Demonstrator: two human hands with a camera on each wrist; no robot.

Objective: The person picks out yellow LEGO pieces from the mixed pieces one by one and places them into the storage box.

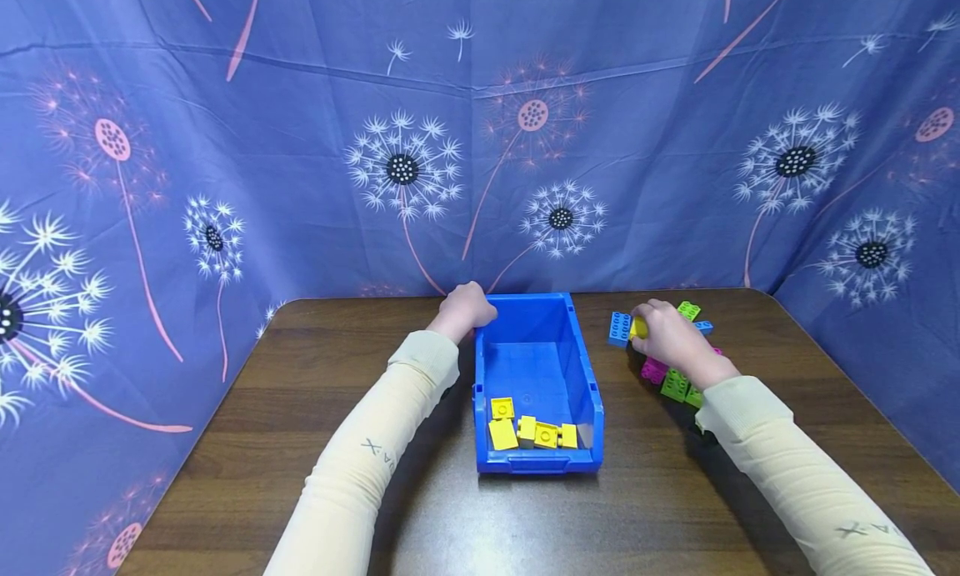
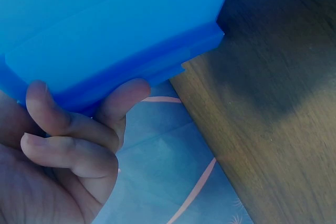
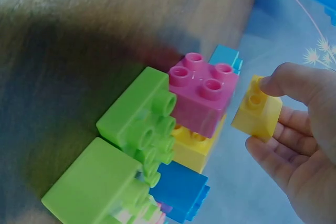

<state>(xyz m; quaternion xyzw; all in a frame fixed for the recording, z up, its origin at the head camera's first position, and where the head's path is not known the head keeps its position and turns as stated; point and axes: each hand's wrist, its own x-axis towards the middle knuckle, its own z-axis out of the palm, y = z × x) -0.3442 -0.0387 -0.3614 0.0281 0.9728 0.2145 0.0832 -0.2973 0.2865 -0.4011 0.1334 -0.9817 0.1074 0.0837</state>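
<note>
The blue plastic bin (image 1: 525, 368) stands on the table, its low front facing me. My left hand (image 1: 465, 307) grips the bin at its back left corner; in the left wrist view its fingers (image 2: 122, 100) curl over the rim. Several yellow toy bricks (image 1: 503, 434) lie in the front of the bin. To the right, my right hand (image 1: 675, 336) pinches a small yellow brick (image 3: 256, 109) between thumb and fingers. Below that hand lies a pile of bricks, including a pink brick (image 3: 202, 95), a green brick (image 3: 137, 114) and a blue brick (image 3: 181, 187).
The brown wooden table (image 1: 315, 476) runs back to a blue dandelion-print cloth (image 1: 300, 142). A separate blue brick (image 1: 618, 328) lies between the bin and the pile, and a light green brick (image 1: 688, 311) lies behind my right hand.
</note>
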